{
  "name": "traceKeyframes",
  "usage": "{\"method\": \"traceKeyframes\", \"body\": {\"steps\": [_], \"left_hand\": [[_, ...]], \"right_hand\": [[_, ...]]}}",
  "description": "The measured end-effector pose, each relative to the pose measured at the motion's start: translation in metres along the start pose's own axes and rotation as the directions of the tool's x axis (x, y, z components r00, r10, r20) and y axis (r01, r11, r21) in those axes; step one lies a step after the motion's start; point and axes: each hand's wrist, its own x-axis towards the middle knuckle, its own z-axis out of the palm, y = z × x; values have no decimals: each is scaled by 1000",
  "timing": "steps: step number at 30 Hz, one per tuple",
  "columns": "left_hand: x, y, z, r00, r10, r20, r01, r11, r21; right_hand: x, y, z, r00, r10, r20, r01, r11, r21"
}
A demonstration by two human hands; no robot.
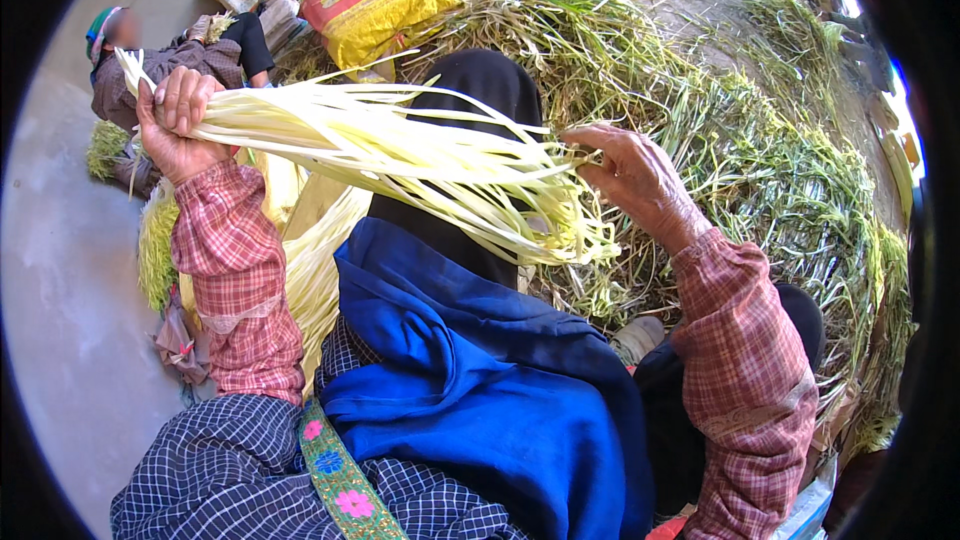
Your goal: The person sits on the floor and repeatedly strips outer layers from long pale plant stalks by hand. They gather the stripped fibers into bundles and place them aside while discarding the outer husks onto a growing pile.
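Observation:
My left hand (180, 116) is closed around the white lower ends of a bunch of pale yellow-green leafy stalks (390, 135), which look like blanched chives. The bunch stretches sideways over my dark-clad knee, its yellowish tips fanned out at the right. At those tips is my right hand (630, 176), thumb and forefinger pinching a few leaf ends. A blue cloth (487, 390) covers my lap. Beneath my left forearm lie more pale stalks (322, 262), partly hidden by the arm and the cloth.
A heap of green leaves and straw (750, 150) spreads across the floor ahead and to the right. A red and yellow woven sack (375, 7) rests at the upper middle. Another person (165, 75) sits at the upper left, holding some stalks. A yellow-green bundle (156, 247) stands left of my arm.

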Motion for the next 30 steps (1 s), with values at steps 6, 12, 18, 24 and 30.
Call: {"method": "traceKeyframes", "body": {"steps": [6,12,18,24,30], "left_hand": [[3,-1,1,998,47,-28,-46,998,47],[4,-4,-1,990,103,-96,-98,994,57],[4,-4,3,984,105,-143,-99,994,45],[1,5,-9,974,152,-168,-142,987,69],[-2,22,-21,971,125,-201,-108,990,95]], "right_hand": [[-6,12,-14,995,-94,-15,86,956,-282],[-12,19,-15,991,-114,-75,83,941,-329],[-14,20,-18,996,-66,-55,39,923,-383],[-20,32,-21,999,-11,-38,-6,907,-421],[-24,37,-19,999,-4,-36,-11,917,-399]]}}
